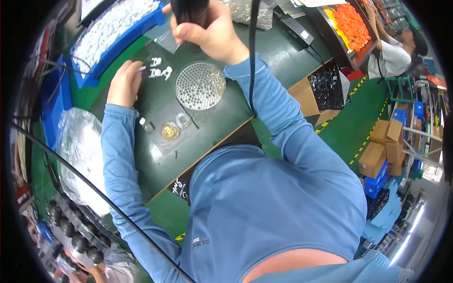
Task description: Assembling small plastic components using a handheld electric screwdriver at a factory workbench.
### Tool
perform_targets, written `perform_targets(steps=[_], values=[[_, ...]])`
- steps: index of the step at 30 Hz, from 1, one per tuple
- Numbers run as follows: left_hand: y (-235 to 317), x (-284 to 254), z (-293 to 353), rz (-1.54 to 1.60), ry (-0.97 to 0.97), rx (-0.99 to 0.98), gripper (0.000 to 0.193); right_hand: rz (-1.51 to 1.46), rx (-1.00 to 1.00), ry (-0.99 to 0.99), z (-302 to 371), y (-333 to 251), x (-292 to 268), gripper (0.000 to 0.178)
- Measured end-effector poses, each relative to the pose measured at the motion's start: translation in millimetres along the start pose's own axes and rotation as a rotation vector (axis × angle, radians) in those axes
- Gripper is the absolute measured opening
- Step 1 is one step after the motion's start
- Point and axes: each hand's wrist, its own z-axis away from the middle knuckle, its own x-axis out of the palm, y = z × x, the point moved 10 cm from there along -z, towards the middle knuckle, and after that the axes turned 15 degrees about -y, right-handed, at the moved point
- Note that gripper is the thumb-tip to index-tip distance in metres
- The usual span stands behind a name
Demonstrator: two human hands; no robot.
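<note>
Dark green covers the surface point(278, 57), its pale wooden edge running slantwise from the cardboard box point(302, 98) on the right down toward the person's waist. At the top, the right hand point(206, 32) is wrapped around a dark object point(189, 10), thumb across its near side; the object's upper end is cut off by the rim of the view. The left hand point(126, 81) rests low at the left side, fingers curled together, with a bit of white at the fingertips, though at this size I cannot tell whether it is pinched or merely touched.

Just beside those fingertips lie small white parts point(155, 72), well in from the near edge. To their right sits a round perforated plate point(190, 92), with a strip of surface between it and the white parts. Nearer the body, a flat sheet point(163, 146) carries a small round container with yellow contents point(170, 131) and a clear one point(183, 120), with a band of green between the sheet and the wooden edge.

A blue bin point(87, 82) of white pieces bounds the far left; a black power adapter point(296, 31) lies toward the far right. Between the plate and that adapter stretches the widest bare green, crossed in view by a hanging black cable point(253, 70) and the right sleeve point(273, 101).
</note>
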Motion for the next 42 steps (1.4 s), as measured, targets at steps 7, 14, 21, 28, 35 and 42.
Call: perform_targets(steps=[7,14,21,28,35,42], values=[[-19,-64,-54,0.000,0.240,0.066,0.021,0.076,0.020,0.019,3,-5,-13,0.052],[-195,-131,-125,-0.112,0.357,-0.189,0.028,0.006,0.050,-0.105,-4,-7,13,0.051],[-168,-111,-227,-0.259,0.276,-0.050,0.024,0.108,0.038,-0.067,7,-15,2,0.046],[-159,-85,-238,-0.317,0.146,-0.035,0.021,0.145,0.010,-0.085,6,-23,12,0.051],[-87,-93,-143,-0.104,0.391,0.256,0.013,-0.051,-0.027,-0.019,0,2,-3,0.047],[-33,-48,-27,0.199,-0.015,-0.134,0.030,0.222,-0.008,-0.019,-8,-24,-12,0.048]])
